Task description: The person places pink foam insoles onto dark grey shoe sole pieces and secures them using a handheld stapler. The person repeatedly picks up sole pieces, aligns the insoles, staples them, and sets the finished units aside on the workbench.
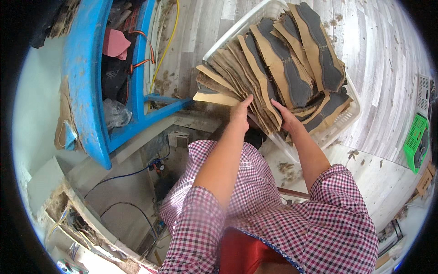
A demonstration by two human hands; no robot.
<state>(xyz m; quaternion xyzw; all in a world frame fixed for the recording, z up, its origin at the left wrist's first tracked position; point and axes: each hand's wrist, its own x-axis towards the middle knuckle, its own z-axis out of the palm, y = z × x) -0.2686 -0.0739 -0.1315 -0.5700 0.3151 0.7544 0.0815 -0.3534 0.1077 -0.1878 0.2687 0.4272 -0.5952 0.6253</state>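
A white plastic basket (357, 107) in front of me is heaped with long, wavy-edged cut pieces (283, 57), tan on one side with dark grey strips. At the near side of the heap, a bundle of cut pieces (262, 98) stands on edge between my hands. My left hand (239, 113) grips its left side, thumb uppermost. Against the other side, my right hand (286, 117) is closed on the bundle, its fingers partly hidden by the pieces. Several more pieces fan out to the left, over the basket's edge.
On the left stands a blue metal frame (86, 86) holding a pink piece (116, 44) and a clear plastic bag (117, 114). A yellow hose (168, 43) runs along the floor behind it. Dark hoses (121, 176) lie low beside me. A green crate (414, 139) sits far right.
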